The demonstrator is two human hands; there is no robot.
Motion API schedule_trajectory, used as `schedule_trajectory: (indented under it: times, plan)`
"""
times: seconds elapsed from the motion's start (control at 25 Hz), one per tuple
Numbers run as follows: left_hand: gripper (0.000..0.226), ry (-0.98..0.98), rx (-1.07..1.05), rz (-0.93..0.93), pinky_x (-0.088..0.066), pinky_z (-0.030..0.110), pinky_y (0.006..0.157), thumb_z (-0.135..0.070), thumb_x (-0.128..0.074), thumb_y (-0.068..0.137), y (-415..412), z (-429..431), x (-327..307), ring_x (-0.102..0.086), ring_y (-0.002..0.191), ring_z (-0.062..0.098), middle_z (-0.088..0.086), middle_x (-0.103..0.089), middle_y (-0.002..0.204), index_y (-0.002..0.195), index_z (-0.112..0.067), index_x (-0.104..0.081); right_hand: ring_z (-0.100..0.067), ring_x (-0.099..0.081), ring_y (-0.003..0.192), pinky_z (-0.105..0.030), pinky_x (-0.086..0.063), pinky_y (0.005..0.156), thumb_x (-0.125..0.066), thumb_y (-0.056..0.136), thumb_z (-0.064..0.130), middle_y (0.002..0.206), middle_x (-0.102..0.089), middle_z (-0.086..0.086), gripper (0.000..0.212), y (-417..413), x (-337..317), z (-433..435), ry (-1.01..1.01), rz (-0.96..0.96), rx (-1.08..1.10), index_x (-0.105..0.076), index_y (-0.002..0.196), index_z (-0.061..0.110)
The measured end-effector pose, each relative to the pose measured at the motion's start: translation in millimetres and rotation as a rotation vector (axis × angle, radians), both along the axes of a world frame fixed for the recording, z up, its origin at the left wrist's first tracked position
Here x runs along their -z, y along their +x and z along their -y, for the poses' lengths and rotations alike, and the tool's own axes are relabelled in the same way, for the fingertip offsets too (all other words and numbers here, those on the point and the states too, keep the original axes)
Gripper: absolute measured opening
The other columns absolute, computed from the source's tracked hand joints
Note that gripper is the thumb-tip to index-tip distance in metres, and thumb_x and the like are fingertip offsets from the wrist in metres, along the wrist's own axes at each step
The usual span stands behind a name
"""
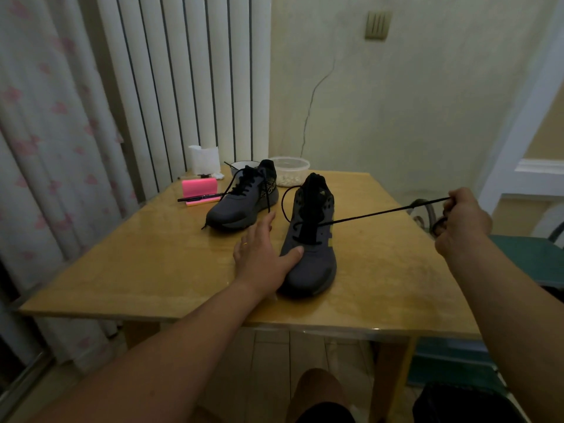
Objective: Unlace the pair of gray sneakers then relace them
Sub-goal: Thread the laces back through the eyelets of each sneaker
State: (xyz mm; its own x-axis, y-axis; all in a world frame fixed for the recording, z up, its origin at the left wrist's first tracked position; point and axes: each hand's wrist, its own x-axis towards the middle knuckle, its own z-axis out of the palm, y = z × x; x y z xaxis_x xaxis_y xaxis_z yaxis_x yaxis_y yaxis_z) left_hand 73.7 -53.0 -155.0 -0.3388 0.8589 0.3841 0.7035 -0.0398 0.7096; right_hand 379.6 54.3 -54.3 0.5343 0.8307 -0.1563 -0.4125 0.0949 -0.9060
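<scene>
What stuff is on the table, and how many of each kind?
Shoes: 2
Pink pad: 1
Pen: 1
Paper roll: 1
Bowl: 1
Plastic tub: 1
Total: 7
The small bits behind the pink pad are too blurry to count.

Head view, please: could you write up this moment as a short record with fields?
near sneaker: on the table, partly unlaced, lace through the lower eyelets
far sneaker: laced, lace ends loose
lace: stretched taut from the near sneaker to the right
left hand: flat, thumb resting on the near sneaker's toe
right hand: pinches the lace
behind: pink pad, pen, bowl, tub
</scene>
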Motion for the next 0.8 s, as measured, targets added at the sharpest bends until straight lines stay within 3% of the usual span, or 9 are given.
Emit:
schedule_trajectory:
  times: [0.08,0.2,0.32,0.44,0.68,0.8]
  plan:
    - [0.087,-0.006,0.007,0.002,-0.027,0.055,0.120,-0.060,-0.070,0.088,1,1,-1,-0.041,0.140,0.017,-0.006,-0.045,0.150,0.159,-0.038,-0.026,-0.011,-0.034,0.042,-0.020,-0.023,0.042,-0.066,0.087,0.024,0.064,-0.051,0.003,0.024,1,7,2,-0.055,0.057,-0.021,-0.056,0.065,0.019]
    - [0.075,-0.013,0.041,0.017,-0.031,0.052,0.116,-0.056,-0.068,0.093,4,1,-2,-0.048,0.135,0.015,-0.008,-0.052,0.143,0.157,-0.035,-0.033,-0.017,-0.037,0.058,-0.032,-0.029,0.052,-0.071,0.088,0.028,0.076,-0.051,-0.002,0.020,-6,26,11,-0.106,0.405,-0.283,-0.067,0.074,0.016]
    - [0.069,-0.015,0.044,0.023,-0.034,0.051,0.114,-0.057,-0.067,0.093,5,1,-2,-0.053,0.130,0.015,-0.010,-0.057,0.135,0.152,-0.034,-0.040,-0.020,-0.050,0.071,-0.033,-0.039,0.062,-0.073,0.096,0.029,0.081,-0.059,-0.004,0.012,-39,42,31,0.092,0.744,-0.547,-0.076,0.097,0.018]
    - [0.069,-0.017,0.047,0.035,-0.037,0.051,0.113,-0.057,-0.068,0.093,5,1,-1,-0.055,0.127,0.016,-0.012,-0.060,0.129,0.152,-0.034,-0.041,-0.008,-0.049,0.058,-0.023,-0.039,0.055,-0.074,0.096,0.024,0.070,-0.059,0.004,0.016,-84,52,39,0.310,0.999,-0.667,-0.076,0.112,0.023]
    - [0.069,-0.015,0.052,0.046,-0.036,0.052,0.112,-0.055,-0.068,0.093,6,-2,-2,-0.055,0.126,0.016,-0.014,-0.061,0.124,0.152,-0.033,-0.041,-0.015,-0.053,0.071,-0.033,-0.036,0.058,-0.068,0.099,0.030,0.077,-0.055,0.008,0.013,-112,49,26,0.365,1.390,-0.640,-0.063,0.093,0.019]
    - [0.070,-0.026,0.048,0.047,-0.036,0.053,0.113,-0.056,-0.069,0.092,5,-2,-1,-0.054,0.126,0.016,-0.014,-0.061,0.123,0.152,-0.033,-0.040,-0.018,-0.050,0.062,-0.035,-0.036,0.058,-0.059,0.105,0.026,0.071,-0.053,-0.001,0.028,-107,47,29,0.315,1.308,-0.751,-0.055,0.082,0.011]
